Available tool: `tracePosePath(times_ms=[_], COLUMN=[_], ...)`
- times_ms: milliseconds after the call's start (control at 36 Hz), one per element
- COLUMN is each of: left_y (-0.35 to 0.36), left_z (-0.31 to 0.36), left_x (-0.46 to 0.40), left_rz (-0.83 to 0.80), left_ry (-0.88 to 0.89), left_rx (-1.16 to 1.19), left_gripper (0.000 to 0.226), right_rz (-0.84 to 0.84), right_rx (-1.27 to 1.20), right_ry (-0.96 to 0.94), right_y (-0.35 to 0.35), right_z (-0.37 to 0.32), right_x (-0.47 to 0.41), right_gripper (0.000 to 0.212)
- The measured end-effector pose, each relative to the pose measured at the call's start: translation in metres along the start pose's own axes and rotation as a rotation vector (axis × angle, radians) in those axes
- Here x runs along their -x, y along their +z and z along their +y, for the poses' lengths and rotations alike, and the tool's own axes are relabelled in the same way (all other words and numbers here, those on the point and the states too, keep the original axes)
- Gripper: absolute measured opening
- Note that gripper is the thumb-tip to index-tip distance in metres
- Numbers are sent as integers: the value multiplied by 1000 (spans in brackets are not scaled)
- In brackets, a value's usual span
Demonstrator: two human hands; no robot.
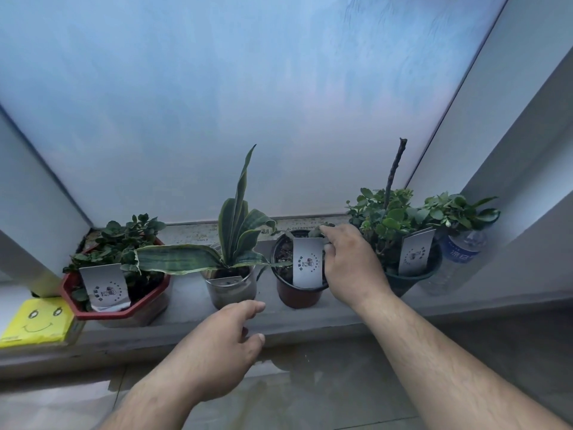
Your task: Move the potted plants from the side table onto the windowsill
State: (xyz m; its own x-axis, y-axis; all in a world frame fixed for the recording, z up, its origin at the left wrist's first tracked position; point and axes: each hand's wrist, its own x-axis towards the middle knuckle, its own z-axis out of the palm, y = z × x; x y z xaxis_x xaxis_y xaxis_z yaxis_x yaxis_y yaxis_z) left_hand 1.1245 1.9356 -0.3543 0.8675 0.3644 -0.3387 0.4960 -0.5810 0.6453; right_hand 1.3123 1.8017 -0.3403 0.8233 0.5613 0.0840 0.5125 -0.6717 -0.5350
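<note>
— Where have the plants got to?

— Four pots stand in a row on the windowsill [304, 318]. The right hand [350, 268] has its grip curled over the far rim of the brown pot [297, 274], fingers on the rim by a small leaf. The left hand [223, 339] hovers in front of the sill, fingers loosely curled, holding nothing.

— Will that pot handle easily?

— I'd guess it's light, thin plastic that flexes, so a rim pinch could tip it; cupping the wall looks safer. It holds dark soil, barely any plant and a white card [307, 263].

— And the others?

— The red octagonal pot [102, 308] carries a bushy plant. The clear pot [231, 290] holds a snake plant whose long leaves sprawl sideways, easy to snag. The dark green pot [412, 274] is leafy, with a bare stick. A water bottle [459, 252] stands just beside it.
</note>
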Motion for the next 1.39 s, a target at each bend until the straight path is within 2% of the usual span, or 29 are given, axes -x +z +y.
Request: tracePosePath(times_ms=[250,333,528,722,833,944,1111,1389], left_y=[4,8,18,29,33,38,44,50], left_z=[6,14,49,55,47,39,44,63], left_x=[-7,-14,-24,-23,-21,-16,-17,-25], left_rz=[5,56,280,293,278,254,273,320], left_ry=[36,65,142,150,131,116,130,182], left_rx=[21,72,263,233,197,165,153,188], left_gripper=[50,52,47,43,41,43,45,47], right_rz=[189,230,477,586,517,405,346,272], right_rx=[-134,-166,-315,-320,-258,-167,-143,-146], right_ry=[-130,-89,97,136,173,80,-7,1], right_y=[-55,-74,-83,-103,-102,-99,-102,-104], right_z=[-24,-17,31,78,107,112,111,118], right_x=[41,53,67,41,28,21,18,12], right_gripper=[20,17,16,14,26,34,32,16])
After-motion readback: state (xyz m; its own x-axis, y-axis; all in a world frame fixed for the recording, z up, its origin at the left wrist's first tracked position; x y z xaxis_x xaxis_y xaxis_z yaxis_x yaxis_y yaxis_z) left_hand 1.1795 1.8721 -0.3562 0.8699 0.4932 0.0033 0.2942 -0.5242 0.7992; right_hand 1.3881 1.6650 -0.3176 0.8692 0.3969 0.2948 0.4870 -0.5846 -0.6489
